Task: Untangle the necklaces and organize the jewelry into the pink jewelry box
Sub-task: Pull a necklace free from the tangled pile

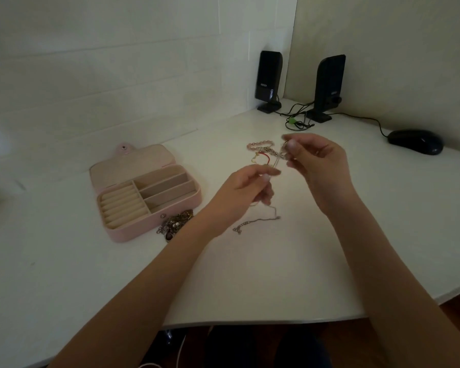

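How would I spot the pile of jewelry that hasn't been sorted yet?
Find the open pink jewelry box on the left of the white desk. Against its near right corner lies a dark tangled heap of metal chains and charms. Unlike the thin silver chain lying apart, it is bunched and knotted.

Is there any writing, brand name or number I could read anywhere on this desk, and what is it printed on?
Left black desktop speaker: a small pale brand mark on its front, too blurred to read for certain.
Right black desktop speaker: a faint mark, unreadable.
Open pink jewelry box, black computer mouse: no text visible.
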Motion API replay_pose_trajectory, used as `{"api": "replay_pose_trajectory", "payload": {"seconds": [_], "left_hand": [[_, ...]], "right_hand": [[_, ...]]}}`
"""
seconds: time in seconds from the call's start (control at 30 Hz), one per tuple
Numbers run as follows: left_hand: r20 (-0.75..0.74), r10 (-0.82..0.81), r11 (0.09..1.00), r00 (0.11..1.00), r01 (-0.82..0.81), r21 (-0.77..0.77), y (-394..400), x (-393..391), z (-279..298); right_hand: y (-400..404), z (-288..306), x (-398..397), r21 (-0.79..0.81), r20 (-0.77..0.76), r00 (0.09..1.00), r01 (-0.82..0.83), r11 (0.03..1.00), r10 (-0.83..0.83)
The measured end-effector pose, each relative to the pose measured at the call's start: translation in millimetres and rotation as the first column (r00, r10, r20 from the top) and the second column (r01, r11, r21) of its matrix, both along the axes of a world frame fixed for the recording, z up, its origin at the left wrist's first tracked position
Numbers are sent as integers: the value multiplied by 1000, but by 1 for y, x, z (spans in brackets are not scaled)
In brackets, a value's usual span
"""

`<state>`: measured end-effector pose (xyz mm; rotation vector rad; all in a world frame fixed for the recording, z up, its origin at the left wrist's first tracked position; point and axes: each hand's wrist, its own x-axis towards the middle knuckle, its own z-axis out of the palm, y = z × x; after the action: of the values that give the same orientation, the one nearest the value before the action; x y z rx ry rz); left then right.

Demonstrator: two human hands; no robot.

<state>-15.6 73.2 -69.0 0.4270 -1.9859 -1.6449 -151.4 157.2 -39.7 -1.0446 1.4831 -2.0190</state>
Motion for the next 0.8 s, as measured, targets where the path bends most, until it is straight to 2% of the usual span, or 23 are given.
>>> {"api": "replay_pose_trajectory", "payload": {"seconds": [0.07,0.33,0.47,0.57,0.67,0.73,0.8], "left_hand": [[28,5,999,1000,-4,-33,-3,0,-3],[110,209,978,972,-209,-15,-9,-12,-4],[171,337,941,926,-337,-29,-10,-25,1],[191,394,919,899,-384,-87,-8,-29,-5],[164,451,878,877,-404,-255,-6,-30,-14],[83,482,821,872,-416,-391,-5,-31,-15],[-2,495,777,869,-443,-447,-4,-32,-15]], "right_hand": [[0,2,-13,2,71,990,123,992,-122],[7,-3,-87,155,-110,910,413,898,-399],[3,-19,-117,241,-220,828,559,793,-516],[-1,-35,-128,319,-381,789,601,733,-482],[-4,-46,-132,363,-513,764,606,708,-391],[-6,-49,-134,358,-545,750,612,705,-375],[-6,-48,-135,338,-563,731,629,700,-385]]}}
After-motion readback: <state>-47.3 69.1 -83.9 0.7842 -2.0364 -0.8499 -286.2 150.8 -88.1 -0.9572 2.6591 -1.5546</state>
